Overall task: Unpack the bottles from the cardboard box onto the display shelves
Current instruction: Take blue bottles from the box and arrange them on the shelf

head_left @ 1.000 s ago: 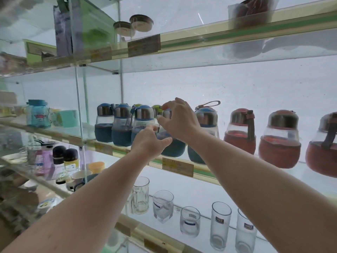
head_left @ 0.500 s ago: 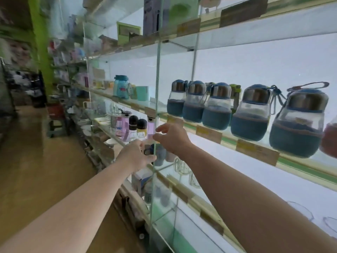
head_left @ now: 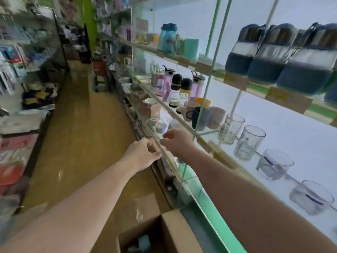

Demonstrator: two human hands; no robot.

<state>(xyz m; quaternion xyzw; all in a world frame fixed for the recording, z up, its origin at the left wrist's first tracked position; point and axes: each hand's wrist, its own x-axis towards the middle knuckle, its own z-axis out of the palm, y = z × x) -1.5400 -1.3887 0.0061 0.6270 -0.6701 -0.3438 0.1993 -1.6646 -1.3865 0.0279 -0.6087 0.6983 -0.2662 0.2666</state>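
Both hands empty between bottles: left hand [head_left: 141, 155] loosely curled, right hand [head_left: 177, 142] relaxed open, cardboard box [head_left: 164, 232] open well below the fingers, blue bottles [head_left: 273, 57] shelved above-right; next move probably reaches down for another.

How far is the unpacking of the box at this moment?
Done: blue bottles already stand in a row on the upper shelf. In hand: nothing; the left hand and right hand are both empty, out in front over the aisle. Left: the open box below shows something bluish inside, so some unpacking probably remains.
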